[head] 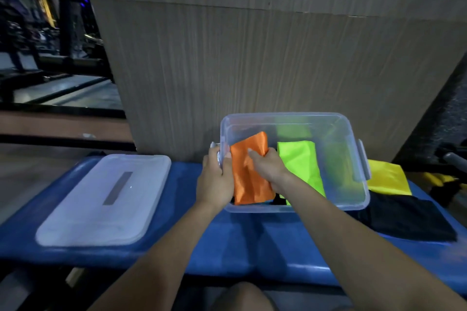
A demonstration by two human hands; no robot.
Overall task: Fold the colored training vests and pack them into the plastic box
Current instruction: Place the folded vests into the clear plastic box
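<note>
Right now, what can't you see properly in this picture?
- Head view: the plastic box floor under the orange vest and green vest is covered.
- The yellow vest is partly behind the box wall.
- The left hand palm is hidden against the box's left edge.
- The black cloth is too dark to tell its folds.
</note>
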